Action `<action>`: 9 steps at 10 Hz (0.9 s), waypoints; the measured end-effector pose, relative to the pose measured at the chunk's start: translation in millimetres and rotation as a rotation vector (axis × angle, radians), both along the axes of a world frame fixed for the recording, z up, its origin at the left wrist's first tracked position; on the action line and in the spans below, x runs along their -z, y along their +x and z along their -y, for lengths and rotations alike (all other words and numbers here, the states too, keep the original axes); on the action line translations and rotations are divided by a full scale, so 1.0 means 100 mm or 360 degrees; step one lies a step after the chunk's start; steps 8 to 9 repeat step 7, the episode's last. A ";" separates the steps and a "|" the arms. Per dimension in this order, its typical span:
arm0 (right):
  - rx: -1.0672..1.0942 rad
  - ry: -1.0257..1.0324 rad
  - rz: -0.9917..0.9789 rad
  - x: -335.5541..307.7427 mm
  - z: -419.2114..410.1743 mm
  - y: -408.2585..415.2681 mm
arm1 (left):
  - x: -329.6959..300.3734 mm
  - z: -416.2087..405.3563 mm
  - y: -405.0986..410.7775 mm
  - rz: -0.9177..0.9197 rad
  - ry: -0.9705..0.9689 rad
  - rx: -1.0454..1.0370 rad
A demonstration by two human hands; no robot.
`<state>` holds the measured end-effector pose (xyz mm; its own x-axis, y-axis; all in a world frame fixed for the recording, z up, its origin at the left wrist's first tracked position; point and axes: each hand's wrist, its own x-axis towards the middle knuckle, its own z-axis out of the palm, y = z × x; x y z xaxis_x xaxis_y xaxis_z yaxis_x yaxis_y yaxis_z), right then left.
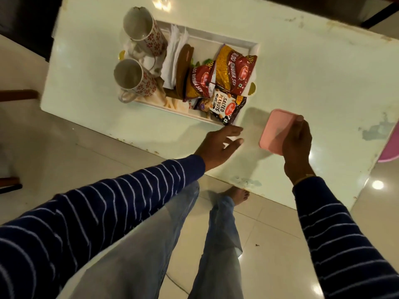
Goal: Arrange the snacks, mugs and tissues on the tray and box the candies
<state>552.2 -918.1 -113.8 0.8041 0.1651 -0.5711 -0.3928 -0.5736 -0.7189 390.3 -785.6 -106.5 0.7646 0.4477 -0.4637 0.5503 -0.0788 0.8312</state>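
I see my right hand [296, 143] gripping a flat pink lid [275, 131] with rounded corners, smooth matte plastic, held tilted above the glossy pale counter [302, 67]; whether a box hangs beneath it I cannot tell. My left hand [218, 145] hovers wide, fingers spread and relaxed, holding nothing, just beside the near corner of the tray [248, 45]. The tray is white and rectangular with a raised rim. Inside it stand two tall ceramic mugs [140, 36] with red flower prints at the left end, crumpled white tissues [174, 52] next to them, then shiny red-and-yellow bhujia packets [233, 70] and a dark crinkly peanut packet [224, 106] at the near right corner.
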 end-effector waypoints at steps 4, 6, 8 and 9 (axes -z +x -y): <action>-0.0131 -0.0188 0.0267 0.44 -0.25 0.25 | -0.06 -1.00 -1.06 -0.0127 0.0527 -0.0570; -0.0176 -0.0656 0.0352 0.33 -0.36 0.20 | -0.14 -1.28 -0.95 -0.0042 0.0686 -0.0556; -0.0117 -0.0824 0.0348 0.11 -0.34 0.00 | -0.29 -1.34 -1.02 0.0032 0.0788 -0.0406; -0.0117 -0.0824 0.0348 0.11 -0.34 0.00 | -0.29 -1.34 -1.02 0.0032 0.0788 -0.0406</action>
